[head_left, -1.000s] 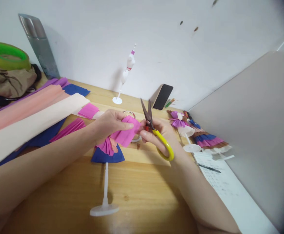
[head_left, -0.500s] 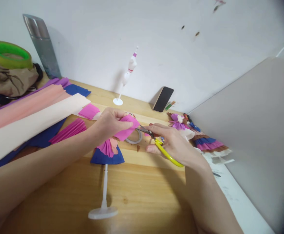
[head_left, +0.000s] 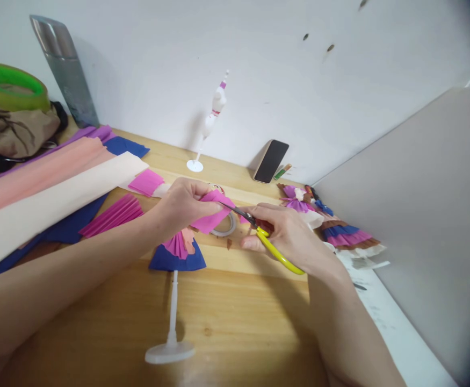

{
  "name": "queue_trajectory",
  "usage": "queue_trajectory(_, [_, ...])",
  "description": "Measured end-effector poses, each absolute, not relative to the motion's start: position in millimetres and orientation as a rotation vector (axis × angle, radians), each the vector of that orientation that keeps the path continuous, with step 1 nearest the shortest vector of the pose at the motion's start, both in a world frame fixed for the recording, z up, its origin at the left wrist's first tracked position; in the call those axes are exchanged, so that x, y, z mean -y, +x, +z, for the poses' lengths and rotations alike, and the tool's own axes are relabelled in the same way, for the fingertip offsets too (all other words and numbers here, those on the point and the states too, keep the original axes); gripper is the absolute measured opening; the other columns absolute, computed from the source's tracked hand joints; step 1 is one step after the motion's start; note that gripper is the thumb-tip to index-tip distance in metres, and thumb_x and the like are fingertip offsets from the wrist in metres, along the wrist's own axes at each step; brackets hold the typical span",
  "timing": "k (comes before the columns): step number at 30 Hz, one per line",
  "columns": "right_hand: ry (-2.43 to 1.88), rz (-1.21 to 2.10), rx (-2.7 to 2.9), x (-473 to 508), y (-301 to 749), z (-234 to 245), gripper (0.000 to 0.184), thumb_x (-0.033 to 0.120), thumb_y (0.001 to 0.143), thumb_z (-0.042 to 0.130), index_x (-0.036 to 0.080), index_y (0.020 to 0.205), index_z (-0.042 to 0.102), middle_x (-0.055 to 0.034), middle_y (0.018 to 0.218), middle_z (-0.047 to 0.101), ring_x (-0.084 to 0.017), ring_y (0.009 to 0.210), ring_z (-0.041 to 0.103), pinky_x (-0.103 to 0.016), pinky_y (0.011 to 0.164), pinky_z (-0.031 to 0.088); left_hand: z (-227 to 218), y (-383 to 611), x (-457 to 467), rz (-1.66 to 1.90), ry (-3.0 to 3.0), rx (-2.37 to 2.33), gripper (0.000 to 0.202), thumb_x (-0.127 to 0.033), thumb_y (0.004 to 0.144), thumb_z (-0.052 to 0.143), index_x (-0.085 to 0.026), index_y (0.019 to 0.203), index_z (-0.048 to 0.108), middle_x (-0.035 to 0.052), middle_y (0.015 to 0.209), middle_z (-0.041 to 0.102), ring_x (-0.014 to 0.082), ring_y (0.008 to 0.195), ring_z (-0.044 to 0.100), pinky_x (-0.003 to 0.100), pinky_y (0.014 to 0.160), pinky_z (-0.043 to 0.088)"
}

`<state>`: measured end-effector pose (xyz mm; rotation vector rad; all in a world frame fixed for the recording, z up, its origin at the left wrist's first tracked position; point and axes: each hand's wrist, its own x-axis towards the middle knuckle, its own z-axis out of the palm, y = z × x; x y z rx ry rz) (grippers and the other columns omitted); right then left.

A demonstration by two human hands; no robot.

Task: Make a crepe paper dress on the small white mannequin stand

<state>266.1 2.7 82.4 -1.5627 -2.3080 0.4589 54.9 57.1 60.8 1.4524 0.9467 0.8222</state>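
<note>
Between the thumb and fingers of my left hand [head_left: 184, 200] is a piece of pink crepe paper [head_left: 210, 217]. My right hand [head_left: 287, 231] is closed round the yellow handles of a pair of scissors [head_left: 275, 250]. The scissors' dark blades lie against the upper right part of the pink paper, their tip near my left thumb. Below the paper stands a white doll stand [head_left: 173, 317] bearing a blue skirt [head_left: 178, 259] with pink and peach pleats at its front. Its upper part is hidden by my left hand and the paper. A white tape roll [head_left: 227, 226] lies partly behind the paper.
Crepe paper strips, cream [head_left: 69, 199] and peach [head_left: 45, 171] among them, cover the left side. Behind are a bottle [head_left: 67, 70], a bare white mannequin [head_left: 214, 107] and a leaning phone [head_left: 272, 161]. A doll in a layered paper skirt [head_left: 347, 236] lies at right.
The scissor blades have moved further left over the pink paper, towards my left thumb. My left hand keeps its hold. The view has shifted slightly.
</note>
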Motion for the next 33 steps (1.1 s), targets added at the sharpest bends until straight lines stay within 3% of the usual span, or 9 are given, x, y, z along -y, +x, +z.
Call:
queue_trajectory(6, [-1.619, 0.500, 2.304, -2.7, 266.1, 83.8, 0.066, 0.072, 0.076, 0.060, 0.015, 0.107, 0.072, -0.0028, 0.070, 0.057, -0.016, 0.061, 0.048, -0.027, 0.056, 0.033, 60.7, 54.6, -55.6, 0.803, 1.357, -0.990, 0.011, -0.019, 0.065, 0.066, -0.013, 0.072, 0.072, -0.0042, 0.048, 0.054, 0.0069, 0.044, 0.045, 0.018, 0.041, 0.033])
queue_trajectory(12, [-1.610, 0.544, 2.307, -2.6, 265.0, 82.4, 0.057, 0.071, 0.076, 0.061, 0.015, 0.078, 0.070, 0.0015, 0.058, 0.048, -0.011, 0.053, 0.035, -0.025, 0.049, 0.023, 56.6, 53.8, -56.8, 0.802, 1.410, -0.968, 0.012, -0.020, 0.064, 0.067, -0.013, 0.072, 0.074, -0.0028, 0.051, 0.058, 0.0066, 0.045, 0.045, 0.017, 0.041, 0.030])
queue_trajectory(24, [-1.634, 0.646, 2.238, -2.3, 265.4, 80.4, 0.049, 0.063, 0.074, 0.069, 0.017, 0.089, 0.076, 0.0023, 0.058, 0.047, -0.011, 0.054, 0.034, -0.024, 0.049, 0.024, 52.7, 53.8, -60.3, 0.769, 1.369, -0.964, 0.013, -0.023, 0.062, 0.068, -0.013, 0.070, 0.073, -0.0039, 0.050, 0.054, 0.0060, 0.044, 0.043, 0.018, 0.042, 0.027])
queue_trajectory(30, [-1.657, 0.614, 2.228, -2.6, 263.1, 81.8, 0.053, 0.067, 0.072, 0.067, 0.016, 0.083, 0.077, 0.0028, 0.055, 0.040, -0.011, 0.054, 0.029, -0.024, 0.048, 0.024, 57.6, 52.9, -57.5, 0.736, 1.338, -0.995, 0.008, -0.021, 0.065, 0.067, -0.013, 0.066, 0.069, -0.0071, 0.045, 0.044, 0.0044, 0.041, 0.037, 0.018, 0.040, 0.025])
queue_trajectory(33, [-1.649, 0.598, 2.235, -3.3, 262.8, 81.9, 0.053, 0.067, 0.073, 0.067, 0.016, 0.081, 0.076, 0.0022, 0.054, 0.044, -0.011, 0.053, 0.033, -0.025, 0.048, 0.025, 58.0, 51.3, -58.4, 0.721, 1.345, -0.984, 0.009, -0.022, 0.066, 0.068, -0.013, 0.065, 0.069, -0.0067, 0.045, 0.045, 0.0048, 0.042, 0.039, 0.018, 0.041, 0.026])
